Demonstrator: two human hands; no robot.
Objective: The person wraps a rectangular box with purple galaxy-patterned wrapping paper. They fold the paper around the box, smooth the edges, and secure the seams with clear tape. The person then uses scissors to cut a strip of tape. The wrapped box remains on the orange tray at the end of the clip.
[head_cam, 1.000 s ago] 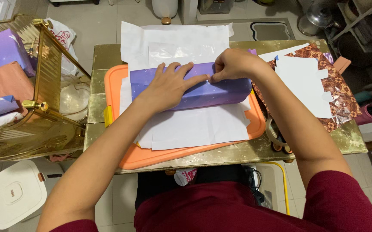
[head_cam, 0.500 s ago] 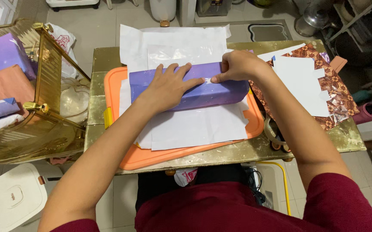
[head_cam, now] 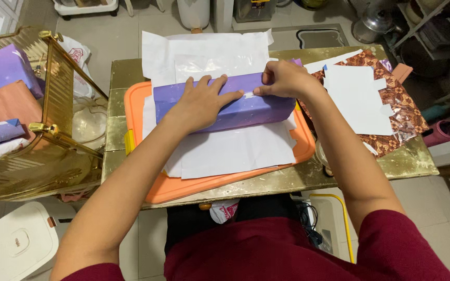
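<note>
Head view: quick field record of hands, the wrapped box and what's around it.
left hand: flat, palm down on the purple wrapped box
right hand: fingers pinched at the box's top seam, on a small clear strip, likely tape
box: lies lengthwise on white paper sheets
support: orange tray on a gold table
right of tray: brown patterned wrap with white paper scraps on it
left of table: gold rack holding purple and peach wrapped items
</note>
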